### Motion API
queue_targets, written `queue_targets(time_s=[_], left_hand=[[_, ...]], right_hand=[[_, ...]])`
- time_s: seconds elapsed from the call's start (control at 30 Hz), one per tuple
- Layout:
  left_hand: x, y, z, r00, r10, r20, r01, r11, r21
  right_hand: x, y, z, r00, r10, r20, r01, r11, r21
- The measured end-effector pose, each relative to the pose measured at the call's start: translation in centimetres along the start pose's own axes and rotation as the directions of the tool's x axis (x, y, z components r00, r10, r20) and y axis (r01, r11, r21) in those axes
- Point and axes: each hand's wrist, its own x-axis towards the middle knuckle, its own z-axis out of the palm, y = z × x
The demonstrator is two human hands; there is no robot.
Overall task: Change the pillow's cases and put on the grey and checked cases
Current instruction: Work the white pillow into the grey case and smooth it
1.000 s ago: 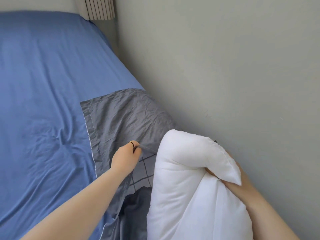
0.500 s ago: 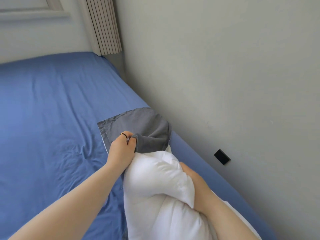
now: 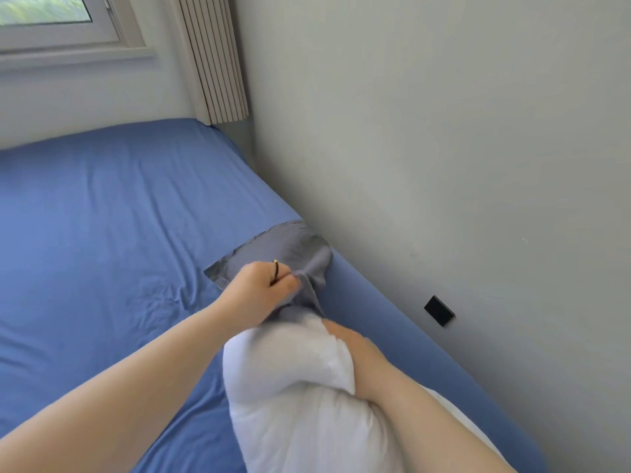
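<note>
A bare white pillow is folded lengthwise in front of me, over the blue bed. My right hand squeezes its folded front end and presses it toward the mouth of the grey case. The grey case lies on the sheet beside the wall, partly bunched. My left hand, with a dark ring on one finger, pinches the case's open edge and holds it up. The checked side of the case is hidden.
The bed with its blue sheet fills the left and middle. A grey wall runs along the bed's right side, with a small black square fitting low on it. A pleated blind and a window are at the far end.
The pillow's front end has moved forward to the case's opening. The case has bunched up and looks shorter. My view has tilted upward, showing the window and blind.
</note>
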Motion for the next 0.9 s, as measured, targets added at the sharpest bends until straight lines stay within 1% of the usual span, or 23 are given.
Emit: queue_targets(time_s=[0.07, 0.23, 0.33, 0.4, 0.47, 0.5, 0.6, 0.67, 0.73, 0.77, 0.83, 0.9], left_hand=[[-0.9, -0.6, -0.4, 1.000, 0.002, 0.016, -0.003, 0.997, 0.071], [-1.6, -3.4, -1.9, 0.994, -0.101, -0.050, 0.110, 0.957, 0.269], [-1.4, -4.4, -0.9, 0.994, -0.086, -0.071, 0.104, 0.943, 0.316], [-1.3, -5.3, 0.1, 0.988, -0.083, -0.133, 0.127, 0.922, 0.367], [-1.5, -6.5, 1.1, 0.971, -0.133, -0.197, 0.205, 0.891, 0.405], [-1.7, -7.1, 1.8, 0.966, -0.161, -0.203, 0.235, 0.875, 0.423], [-2.2, -8.4, 3.6, 0.955, -0.256, -0.147, 0.295, 0.833, 0.468], [-2.8, -8.5, 4.3, 0.946, -0.319, -0.055, 0.311, 0.849, 0.427], [-3.3, -8.0, 3.9, 0.950, -0.313, 0.003, 0.302, 0.918, 0.258], [-3.5, -7.5, 3.2, 0.953, -0.302, -0.004, 0.299, 0.944, 0.142], [-3.5, -6.0, 1.1, 0.958, -0.276, -0.073, 0.272, 0.960, -0.065], [-3.4, -4.5, -1.2, 0.971, -0.218, -0.098, 0.201, 0.967, -0.157]], right_hand=[[0.0, 0.7, -1.0, 0.997, 0.022, -0.071, -0.017, 0.998, 0.057], [-0.2, 2.4, -2.8, 0.980, 0.048, -0.196, -0.013, 0.985, 0.173], [-0.4, 2.8, -3.0, 0.969, 0.052, -0.242, 0.000, 0.978, 0.209], [-0.4, 3.2, -3.1, 0.960, 0.074, -0.271, -0.010, 0.973, 0.231], [-0.3, 3.8, -3.2, 0.952, 0.095, -0.291, -0.015, 0.964, 0.264], [-0.2, 4.2, -3.2, 0.945, 0.104, -0.309, -0.016, 0.962, 0.273], [0.3, 5.0, -3.5, 0.922, 0.136, -0.363, -0.028, 0.958, 0.286], [0.9, 5.2, -3.9, 0.898, 0.171, -0.404, -0.047, 0.953, 0.300], [1.8, 4.9, -4.7, 0.869, 0.203, -0.451, -0.069, 0.953, 0.296], [2.4, 4.5, -5.3, 0.853, 0.216, -0.475, -0.080, 0.954, 0.290], [4.1, 2.9, -6.7, 0.832, 0.245, -0.498, -0.120, 0.955, 0.270], [6.3, 0.7, -7.6, 0.827, 0.253, -0.502, -0.162, 0.962, 0.219]])
